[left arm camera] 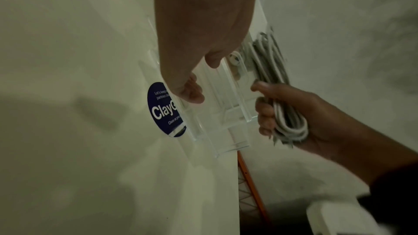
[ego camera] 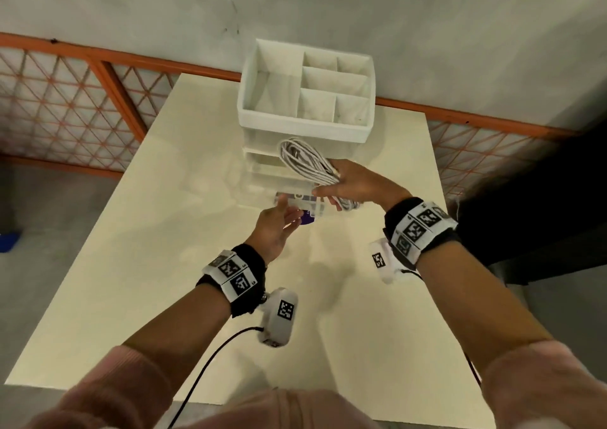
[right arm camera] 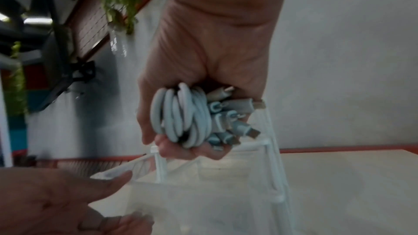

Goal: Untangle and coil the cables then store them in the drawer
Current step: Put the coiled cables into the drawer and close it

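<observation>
A bundle of coiled white cables with several plugs sticking out is gripped in my right hand, held just above the clear drawer. The drawer is pulled out from the bottom of the white organizer. My left hand pinches the drawer's front edge, thumb on the rim and fingers underneath. In the left wrist view the coil sits beside the drawer's clear wall. The drawer's inside looks bare in the right wrist view.
The organizer stands at the far end of a cream table, its top tray split into compartments. A round blue sticker lies under the drawer. An orange mesh fence runs behind the table. A black cord hangs from my left wrist camera.
</observation>
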A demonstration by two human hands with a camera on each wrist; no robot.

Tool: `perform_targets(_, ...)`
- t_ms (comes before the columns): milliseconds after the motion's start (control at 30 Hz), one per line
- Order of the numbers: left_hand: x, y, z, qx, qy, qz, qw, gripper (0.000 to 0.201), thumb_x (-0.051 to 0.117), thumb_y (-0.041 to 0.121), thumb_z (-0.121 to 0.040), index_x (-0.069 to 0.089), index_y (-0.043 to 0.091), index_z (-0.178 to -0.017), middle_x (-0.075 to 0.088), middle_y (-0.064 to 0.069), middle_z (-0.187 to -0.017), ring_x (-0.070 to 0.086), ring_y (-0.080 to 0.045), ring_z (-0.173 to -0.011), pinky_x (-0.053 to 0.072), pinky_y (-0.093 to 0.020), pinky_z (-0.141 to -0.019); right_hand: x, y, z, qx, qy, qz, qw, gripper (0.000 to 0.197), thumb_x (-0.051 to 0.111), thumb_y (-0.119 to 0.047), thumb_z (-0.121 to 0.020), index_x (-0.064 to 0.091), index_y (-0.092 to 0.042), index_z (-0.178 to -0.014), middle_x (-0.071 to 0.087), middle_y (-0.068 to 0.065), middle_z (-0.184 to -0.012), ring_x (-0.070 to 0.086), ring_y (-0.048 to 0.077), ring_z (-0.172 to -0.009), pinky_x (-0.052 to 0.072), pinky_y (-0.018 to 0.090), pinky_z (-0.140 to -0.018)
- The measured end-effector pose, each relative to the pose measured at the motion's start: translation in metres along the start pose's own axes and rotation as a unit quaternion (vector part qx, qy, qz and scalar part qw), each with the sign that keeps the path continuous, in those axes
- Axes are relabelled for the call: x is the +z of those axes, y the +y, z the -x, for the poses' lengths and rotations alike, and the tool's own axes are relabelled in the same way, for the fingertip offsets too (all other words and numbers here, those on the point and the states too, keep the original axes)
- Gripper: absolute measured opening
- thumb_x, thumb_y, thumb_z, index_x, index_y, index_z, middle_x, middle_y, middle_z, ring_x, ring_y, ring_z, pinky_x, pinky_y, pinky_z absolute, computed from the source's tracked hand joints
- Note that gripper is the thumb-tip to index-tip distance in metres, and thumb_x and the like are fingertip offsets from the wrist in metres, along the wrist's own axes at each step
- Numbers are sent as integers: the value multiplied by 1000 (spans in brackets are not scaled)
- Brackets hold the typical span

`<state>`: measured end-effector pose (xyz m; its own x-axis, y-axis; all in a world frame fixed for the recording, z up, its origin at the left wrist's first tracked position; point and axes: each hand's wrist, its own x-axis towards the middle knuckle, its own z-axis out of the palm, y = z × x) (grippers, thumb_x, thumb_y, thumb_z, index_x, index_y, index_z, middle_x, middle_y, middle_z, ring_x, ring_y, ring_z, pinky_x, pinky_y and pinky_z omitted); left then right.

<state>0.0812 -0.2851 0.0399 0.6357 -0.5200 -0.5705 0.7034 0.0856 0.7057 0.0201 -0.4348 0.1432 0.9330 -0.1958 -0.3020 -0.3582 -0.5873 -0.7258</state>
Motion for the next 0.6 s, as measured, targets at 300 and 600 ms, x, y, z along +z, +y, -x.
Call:
perform_targets(300, 0, 3, 4, -9, 1, 39, 999, 32, 45, 29, -99, 55, 3, -83, 56, -10, -80, 58, -17, -77, 49, -26, -77, 18, -4, -63, 42, -101, 244, 964, 51, 71, -25, -77, 55, -16, -125, 68, 6, -111, 62, 25, -96, 51, 38, -90)
perform_targets(600, 2, 6, 3, -17, 3, 31, 999, 34, 44, 29, -99, 55, -1, -88, 56, -10, -82, 57, -16, -75, 50, -24, -76, 22, 14, -69, 181, -96, 46, 978, 45, 70, -29, -81, 60, -7, -120, 65, 5, -115, 60, 23, -106, 44, 32, -94)
